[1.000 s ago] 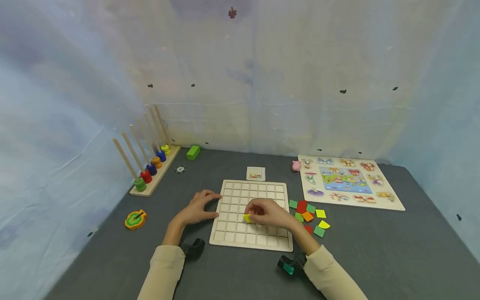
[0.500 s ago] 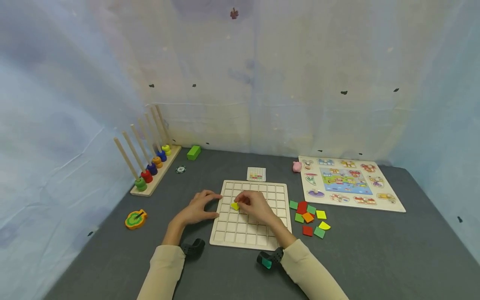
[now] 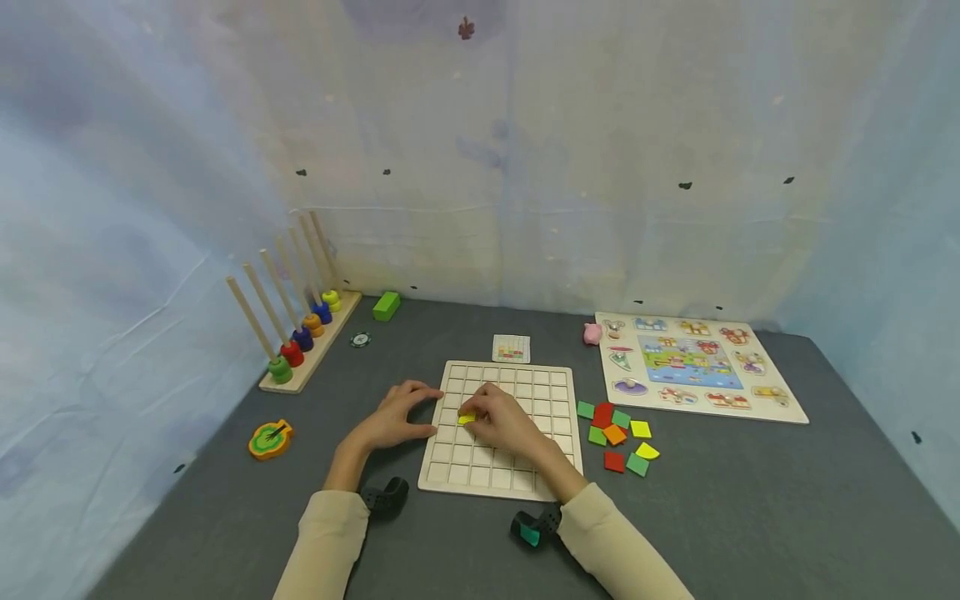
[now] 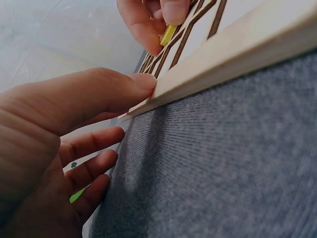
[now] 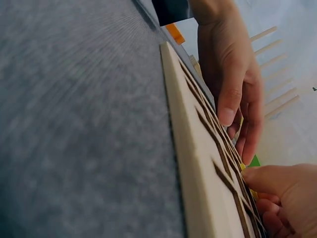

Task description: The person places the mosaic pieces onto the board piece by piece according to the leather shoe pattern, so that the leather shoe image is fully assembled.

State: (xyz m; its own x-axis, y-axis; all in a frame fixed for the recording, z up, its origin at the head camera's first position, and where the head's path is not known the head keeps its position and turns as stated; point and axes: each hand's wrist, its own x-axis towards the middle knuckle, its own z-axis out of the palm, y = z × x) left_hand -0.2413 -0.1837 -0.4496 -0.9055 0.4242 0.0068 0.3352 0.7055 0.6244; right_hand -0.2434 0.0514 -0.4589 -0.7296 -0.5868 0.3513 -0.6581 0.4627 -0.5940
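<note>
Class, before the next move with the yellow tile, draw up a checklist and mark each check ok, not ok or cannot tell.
1. Yellow tile pinched by the right hand: ok.
2. Left hand touching the grid board at its left edge: ok.
3. Pattern card uncovered beyond the board: ok.
4. Loose tiles spread apart: not ok, several are bunched.
5. Yellow tile seated in a cell: cannot tell, partly hidden.

A cloth-walled play booth (image 3: 112, 350): mottled backdrop (image 3: 420, 100), dark table (image 3: 750, 500), peg rack (image 3: 303, 338), puzzle board (image 3: 693, 362).

smooth wooden grid board (image 3: 480, 465), matt grey cloth (image 3: 450, 550), yellow tile (image 3: 467, 419) perhaps glossy
</note>
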